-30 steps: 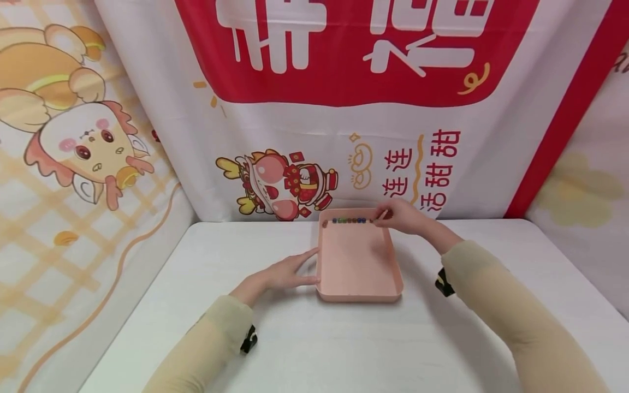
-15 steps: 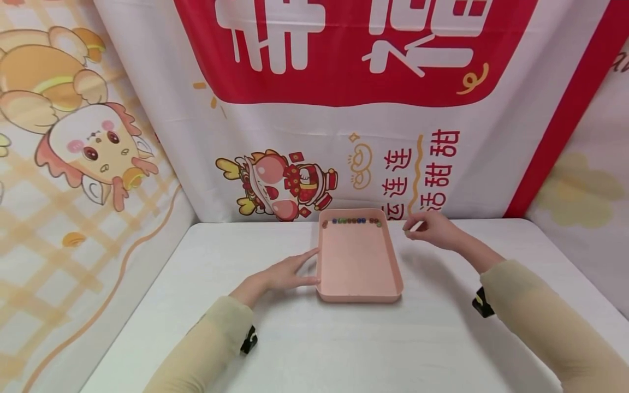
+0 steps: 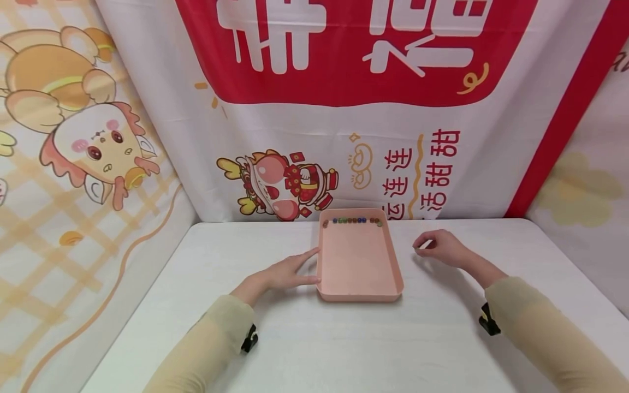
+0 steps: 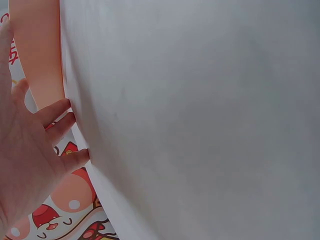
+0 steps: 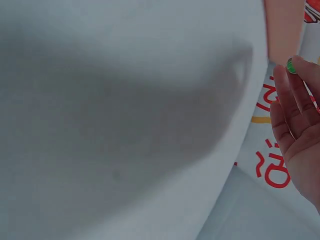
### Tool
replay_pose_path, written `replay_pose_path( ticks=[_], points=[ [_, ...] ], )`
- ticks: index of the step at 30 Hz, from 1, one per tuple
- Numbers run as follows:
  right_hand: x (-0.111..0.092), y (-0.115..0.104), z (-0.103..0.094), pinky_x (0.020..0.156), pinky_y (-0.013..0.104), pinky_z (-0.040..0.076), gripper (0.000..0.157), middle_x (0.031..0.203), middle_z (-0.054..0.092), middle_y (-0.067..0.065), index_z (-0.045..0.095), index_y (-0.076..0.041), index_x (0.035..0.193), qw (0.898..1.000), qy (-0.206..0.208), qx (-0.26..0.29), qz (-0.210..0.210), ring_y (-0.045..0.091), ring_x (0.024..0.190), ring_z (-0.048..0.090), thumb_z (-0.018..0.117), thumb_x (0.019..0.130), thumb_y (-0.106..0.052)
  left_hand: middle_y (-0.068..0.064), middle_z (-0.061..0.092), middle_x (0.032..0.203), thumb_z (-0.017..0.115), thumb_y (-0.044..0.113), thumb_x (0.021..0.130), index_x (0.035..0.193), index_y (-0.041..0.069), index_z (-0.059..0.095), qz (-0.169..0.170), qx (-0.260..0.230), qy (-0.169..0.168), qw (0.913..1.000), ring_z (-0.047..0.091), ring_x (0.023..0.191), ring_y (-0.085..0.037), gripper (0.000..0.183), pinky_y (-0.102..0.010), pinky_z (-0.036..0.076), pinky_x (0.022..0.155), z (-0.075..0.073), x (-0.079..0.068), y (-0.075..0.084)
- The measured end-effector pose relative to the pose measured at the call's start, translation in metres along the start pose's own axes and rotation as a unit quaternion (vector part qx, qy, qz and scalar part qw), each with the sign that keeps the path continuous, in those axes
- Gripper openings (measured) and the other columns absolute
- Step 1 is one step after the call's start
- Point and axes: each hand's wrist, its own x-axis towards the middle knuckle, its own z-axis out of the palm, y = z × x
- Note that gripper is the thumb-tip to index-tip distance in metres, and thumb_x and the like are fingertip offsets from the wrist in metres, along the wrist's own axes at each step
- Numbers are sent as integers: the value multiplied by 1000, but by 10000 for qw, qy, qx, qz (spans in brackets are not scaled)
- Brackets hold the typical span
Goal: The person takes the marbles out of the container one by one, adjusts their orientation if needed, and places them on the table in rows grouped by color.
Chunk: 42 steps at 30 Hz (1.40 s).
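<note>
A pink tray (image 3: 357, 262) lies on the white table. Along its far end sits a row of small, shiny, round bead-like pieces (image 3: 349, 220) in green, brown and blue, with a few more near the corners. My left hand (image 3: 285, 273) has its fingers spread, and the fingertips touch the tray's left side. Just right of the tray, my right hand (image 3: 442, 249) hovers over the table. In the right wrist view, its thumb and fingertips pinch a small green glass marble or bead (image 5: 292, 66); only part of it shows.
A printed cloth (image 3: 363, 120) hangs directly behind the table (image 3: 295, 338), close to the tray's far end. Another patterned cloth (image 3: 88, 229) borders the left side. Black wrist straps (image 3: 489, 320) show at both sleeves.
My right hand has moved from the tray's far right corner out to the right, then a little nearer. Pieces in that corner are now uncovered. The left hand stays put.
</note>
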Motion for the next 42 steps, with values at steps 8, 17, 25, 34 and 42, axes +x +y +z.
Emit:
replay_pose_path(
  ticks=[8, 17, 25, 34, 42],
  points=[
    [2, 11, 10, 68, 30, 49, 14, 89, 67, 5, 70, 0, 97, 9996, -224, 144, 109, 18, 78, 59, 72, 83, -2, 1, 23, 159, 59, 63, 87, 156, 35, 15, 38, -26, -21, 10000, 22, 144, -23, 87, -50, 21, 114, -1, 2, 0],
    [6, 14, 18, 68, 33, 50, 11, 88, 66, 2, 71, -4, 96, 9983, -476, 64, 344, 18, 77, 56, 72, 85, -3, -4, 22, 159, 58, 64, 87, 157, 30, 14, 194, -23, 3, 9998, 22, 144, -27, 89, -52, 21, 114, -2, 2, 2],
    [5, 9, 21, 67, 33, 49, 11, 86, 65, 3, 71, -4, 95, 9967, -540, 131, 593, 19, 75, 55, 73, 85, -4, -3, 23, 159, 59, 61, 88, 157, 32, 15, 117, -31, -22, 9999, 23, 144, -26, 87, -50, 21, 114, -2, 1, 3],
    [6, 10, 19, 66, 32, 49, 12, 87, 65, 3, 71, -4, 96, 9972, -548, 135, 494, 19, 74, 55, 74, 84, -5, -2, 23, 159, 60, 60, 88, 157, 33, 15, 105, -48, 2, 9999, 23, 144, -25, 86, -50, 22, 114, -1, 1, 2],
    [6, 3, 8, 64, 31, 47, 15, 89, 65, 4, 71, -3, 99, 9984, -306, -93, 477, 18, 75, 55, 74, 85, -9, -1, 23, 159, 60, 62, 87, 156, 34, 15, 108, -9, 11, 9999, 22, 144, -24, 87, -49, 21, 115, 0, 0, 1]
  ],
)
